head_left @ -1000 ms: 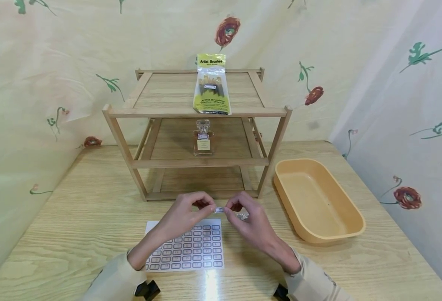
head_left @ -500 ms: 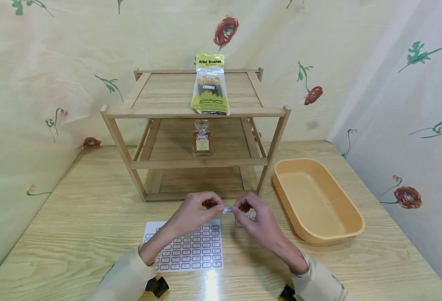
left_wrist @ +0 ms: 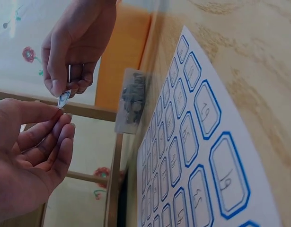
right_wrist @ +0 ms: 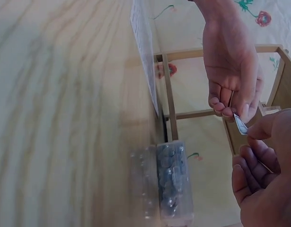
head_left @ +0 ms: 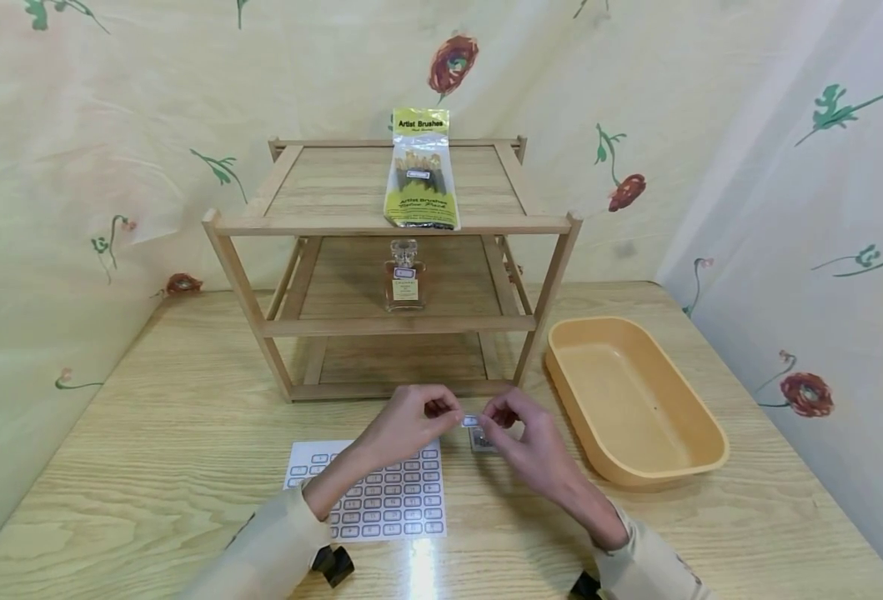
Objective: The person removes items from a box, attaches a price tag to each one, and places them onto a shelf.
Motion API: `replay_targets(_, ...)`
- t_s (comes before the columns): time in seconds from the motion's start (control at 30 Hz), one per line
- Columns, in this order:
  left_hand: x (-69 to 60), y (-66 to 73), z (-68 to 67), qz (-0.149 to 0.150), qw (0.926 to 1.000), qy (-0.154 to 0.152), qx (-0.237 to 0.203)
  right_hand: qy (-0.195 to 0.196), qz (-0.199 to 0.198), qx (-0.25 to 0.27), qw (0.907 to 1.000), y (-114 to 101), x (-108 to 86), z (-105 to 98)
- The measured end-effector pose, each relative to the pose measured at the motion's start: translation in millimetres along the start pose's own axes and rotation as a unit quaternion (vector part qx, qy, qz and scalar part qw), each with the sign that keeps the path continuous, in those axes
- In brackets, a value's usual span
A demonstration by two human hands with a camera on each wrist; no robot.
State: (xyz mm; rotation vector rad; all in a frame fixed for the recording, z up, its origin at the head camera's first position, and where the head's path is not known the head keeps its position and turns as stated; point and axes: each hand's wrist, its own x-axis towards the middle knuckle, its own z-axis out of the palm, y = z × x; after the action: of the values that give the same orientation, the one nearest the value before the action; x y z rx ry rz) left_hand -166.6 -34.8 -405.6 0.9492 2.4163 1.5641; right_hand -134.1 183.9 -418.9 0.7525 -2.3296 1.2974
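A small white label sticker (head_left: 470, 421) with a dark border is stretched between my two hands. My left hand (head_left: 411, 425) pinches its left end between thumb and forefinger. At the other end, my right hand (head_left: 529, 443) pinches it likewise. Just beneath lies a small clear plastic box (head_left: 480, 441) with dark little pieces inside, partly hidden by my right hand; the right wrist view shows the box (right_wrist: 175, 184) better. Under my left forearm a white sheet of labels (head_left: 396, 517) lies flat, its blue-framed stickers handwritten in the left wrist view.
Behind the hands stands a three-tier wooden shelf (head_left: 399, 325). A packet of artist brushes (head_left: 421, 171) is on its top, a perfume bottle (head_left: 405, 279) on the middle tier, both labelled. An orange-yellow tub (head_left: 636, 408) is at the right on the wooden table (head_left: 148, 433).
Both hands have moved to the right with the label between them, from beside the sheet's far corner to over the clear box. More of the box now shows.
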Motion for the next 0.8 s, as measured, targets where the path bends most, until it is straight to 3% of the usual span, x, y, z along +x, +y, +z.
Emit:
replay_targets(0.23,4.7,-2.7,7.9,-0.017,0.9998,-0.007,0.007,-0.01,0.029,-0.009,0.9995,4.5,-3.2,-2.8)
replay_targets(0.4,7.8,-3.8,12.2,-0.028,0.9994,-0.012,0.016,-0.009,0.025,-0.016,0.9995,10.5,-5.5,-3.8)
replay_targets(0.8,17.2,-13.9,24.9,-0.024,0.9994,-0.011,0.023,-0.029,0.043,-0.032,0.9981,18.8,-7.0,-9.0)
